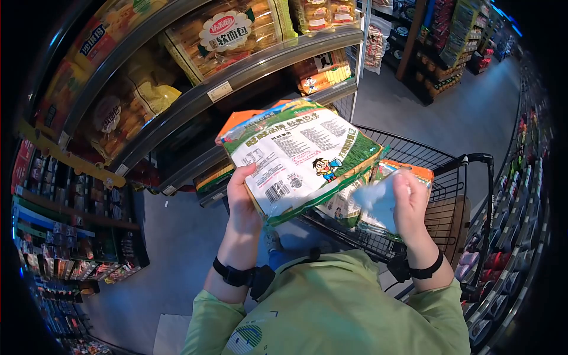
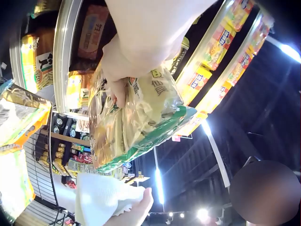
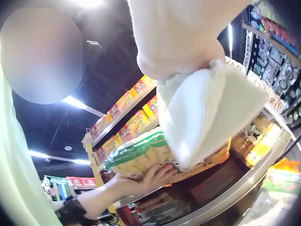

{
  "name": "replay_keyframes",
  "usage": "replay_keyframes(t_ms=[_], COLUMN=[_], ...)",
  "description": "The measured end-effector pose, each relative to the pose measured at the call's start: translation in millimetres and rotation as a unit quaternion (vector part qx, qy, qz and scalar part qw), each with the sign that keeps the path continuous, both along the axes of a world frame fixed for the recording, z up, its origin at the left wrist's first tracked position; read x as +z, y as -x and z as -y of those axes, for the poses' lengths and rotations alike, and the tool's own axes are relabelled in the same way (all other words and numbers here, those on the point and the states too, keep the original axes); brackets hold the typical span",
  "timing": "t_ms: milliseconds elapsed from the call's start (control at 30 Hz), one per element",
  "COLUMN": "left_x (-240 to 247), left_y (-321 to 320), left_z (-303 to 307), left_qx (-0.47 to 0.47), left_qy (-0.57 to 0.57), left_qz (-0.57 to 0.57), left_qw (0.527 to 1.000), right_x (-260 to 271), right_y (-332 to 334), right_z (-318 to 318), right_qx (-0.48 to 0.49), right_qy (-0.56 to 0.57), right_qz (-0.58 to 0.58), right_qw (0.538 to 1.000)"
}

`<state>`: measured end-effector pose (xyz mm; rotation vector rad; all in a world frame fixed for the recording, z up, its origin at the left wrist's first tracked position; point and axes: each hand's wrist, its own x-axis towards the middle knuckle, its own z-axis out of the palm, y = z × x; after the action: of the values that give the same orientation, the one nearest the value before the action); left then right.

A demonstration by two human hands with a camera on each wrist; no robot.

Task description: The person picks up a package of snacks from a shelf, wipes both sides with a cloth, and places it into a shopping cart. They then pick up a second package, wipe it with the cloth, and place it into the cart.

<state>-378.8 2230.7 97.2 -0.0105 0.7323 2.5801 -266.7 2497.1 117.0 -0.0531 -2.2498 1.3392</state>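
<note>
A large snack bag (image 1: 302,157), green and orange with a white printed back and a cartoon figure, faces up in front of the chest. My left hand (image 1: 242,192) grips it by its near left side, thumb on the printed face and the other fingers underneath. In the left wrist view, the bag's clear side (image 2: 141,113) shows pale snack pieces within. To the right, my right hand (image 1: 410,204) holds a folded white cloth (image 3: 202,113), which hangs from the fingers near the bag's right end. The cloth is blurred in the head view.
A black wire shopping cart (image 1: 473,158) stands at the right, with similar snack bags (image 1: 423,174) in it. Shelves (image 1: 219,90) with bread packs (image 1: 228,32) rise on the left and ahead. More store shelving (image 1: 512,236) lines the right side.
</note>
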Motion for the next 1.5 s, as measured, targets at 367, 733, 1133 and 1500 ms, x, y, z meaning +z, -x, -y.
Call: replay_keyframes(t_ms=[367, 733, 1133, 1500], left_x=[21, 23, 17, 21], left_y=[-15, -10, -6, -16], left_z=[-1, 5, 7, 30], left_qx=[-0.002, -0.026, -0.085, -0.052], left_qy=[0.056, -0.037, -0.111, 0.048], left_qz=[-0.079, -0.081, -0.104, -0.081], left_qw=[0.995, 0.996, 0.985, 0.994], right_x=[-13, -11, -5, -27], right_y=[14, -17, -28, -17], right_z=[35, 35, 43, -44], right_qx=[0.331, 0.338, 0.363, 0.237], right_qy=[0.334, 0.145, 0.067, -0.164], right_qz=[0.347, 0.306, 0.121, 0.425], right_qw=[0.811, 0.878, 0.921, 0.858])
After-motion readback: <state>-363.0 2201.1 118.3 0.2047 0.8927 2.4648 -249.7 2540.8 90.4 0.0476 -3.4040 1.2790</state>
